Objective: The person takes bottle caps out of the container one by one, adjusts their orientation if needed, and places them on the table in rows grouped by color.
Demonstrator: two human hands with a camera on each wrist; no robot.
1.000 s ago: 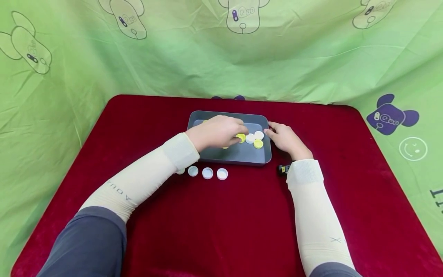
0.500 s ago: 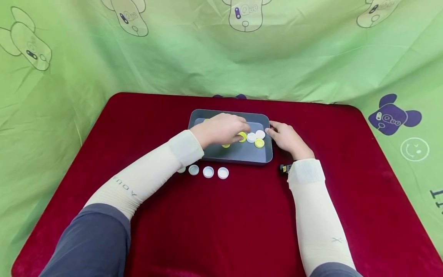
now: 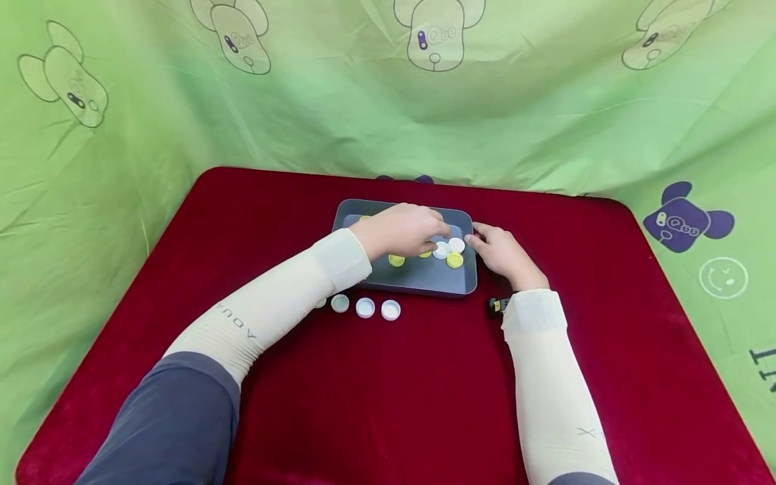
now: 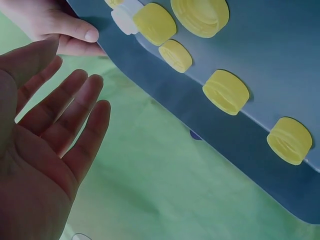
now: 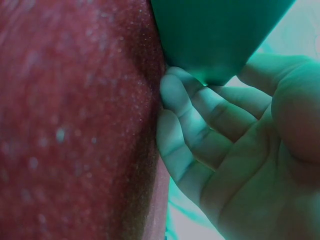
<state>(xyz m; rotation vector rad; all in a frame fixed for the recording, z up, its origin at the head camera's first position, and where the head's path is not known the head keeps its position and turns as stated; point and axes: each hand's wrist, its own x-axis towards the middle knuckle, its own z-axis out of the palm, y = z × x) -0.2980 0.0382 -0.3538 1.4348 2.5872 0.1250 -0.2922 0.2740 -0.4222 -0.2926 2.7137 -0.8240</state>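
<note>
My left hand (image 3: 403,230) is over the grey tray (image 3: 418,286), its fingers loosely bent just left of two white bottle caps (image 3: 457,245). In the left wrist view nothing shows between its fingers (image 4: 80,115). A yellow cap (image 3: 455,260) lies against the white ones. Another yellow cap (image 3: 397,260) sits below the left hand, which partly hides others. Several yellow caps (image 4: 226,92) lie along the tray's side in the left wrist view. My right hand (image 3: 503,254) holds the tray's right end, thumb at the rim and fingers outside the wall (image 5: 215,40).
In front of the tray, several pale caps (image 3: 391,310) stand in a row on the red tablecloth (image 3: 388,391), the leftmost partly behind the left sleeve. A small black device (image 3: 496,306) is at the right wrist. Green printed cloth (image 3: 339,108) hangs behind the table.
My left hand has moved right across the tray, from the yellow cap toward the white caps. The right hand has stayed at the tray's right end. The head view has shifted slightly.
</note>
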